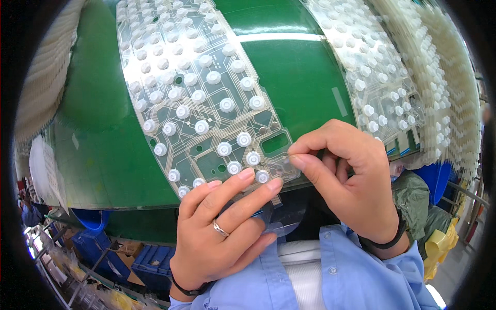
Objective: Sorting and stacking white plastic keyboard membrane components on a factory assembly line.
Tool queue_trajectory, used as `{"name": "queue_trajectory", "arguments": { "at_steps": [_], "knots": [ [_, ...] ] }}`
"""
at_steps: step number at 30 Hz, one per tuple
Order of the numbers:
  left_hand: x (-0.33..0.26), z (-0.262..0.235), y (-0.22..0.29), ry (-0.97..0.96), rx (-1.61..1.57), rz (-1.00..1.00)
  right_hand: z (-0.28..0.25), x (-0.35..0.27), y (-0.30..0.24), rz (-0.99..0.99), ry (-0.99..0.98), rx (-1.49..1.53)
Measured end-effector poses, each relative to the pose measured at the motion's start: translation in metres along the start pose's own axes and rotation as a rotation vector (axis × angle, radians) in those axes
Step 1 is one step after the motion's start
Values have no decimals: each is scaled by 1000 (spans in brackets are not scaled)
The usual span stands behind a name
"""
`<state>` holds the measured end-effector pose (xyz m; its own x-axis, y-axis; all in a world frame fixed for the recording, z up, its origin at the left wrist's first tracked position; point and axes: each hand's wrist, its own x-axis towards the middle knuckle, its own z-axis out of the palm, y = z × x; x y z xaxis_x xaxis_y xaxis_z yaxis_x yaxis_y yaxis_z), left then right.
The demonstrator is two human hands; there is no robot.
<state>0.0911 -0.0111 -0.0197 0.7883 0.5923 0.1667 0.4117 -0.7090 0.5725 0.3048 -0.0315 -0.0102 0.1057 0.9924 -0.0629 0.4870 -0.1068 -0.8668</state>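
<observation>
A clear keyboard membrane (206, 124) with printed traces and rows of white rubber domes lies on the green tabletop, its near end at the table's front edge. My left hand (222, 227) rests on that near end, fingers stretched out and apart, fingertips beside the last domes. On one finger is a ring. My right hand (351, 175) pinches thumb and forefinger together at the membrane's near right corner. What lies between those fingertips is too small to make out. Two small dark round spots (268, 128) show on the membrane close to the pinch.
Another domed membrane (372, 67) lies to the right, next to a tall stack of similar sheets (449, 88). More pale stacked sheets (49, 67) stand at the far left. Below the table are blue crates (152, 266), a blue bin (434, 181) and plastic bags (413, 199).
</observation>
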Motion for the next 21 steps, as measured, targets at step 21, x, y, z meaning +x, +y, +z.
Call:
{"name": "queue_trajectory", "arguments": {
  "at_steps": [21],
  "knots": [
    [7, -3, 1, -5, 46, -27, 0, 7, -4, -254, 146, -475]
  ]
}}
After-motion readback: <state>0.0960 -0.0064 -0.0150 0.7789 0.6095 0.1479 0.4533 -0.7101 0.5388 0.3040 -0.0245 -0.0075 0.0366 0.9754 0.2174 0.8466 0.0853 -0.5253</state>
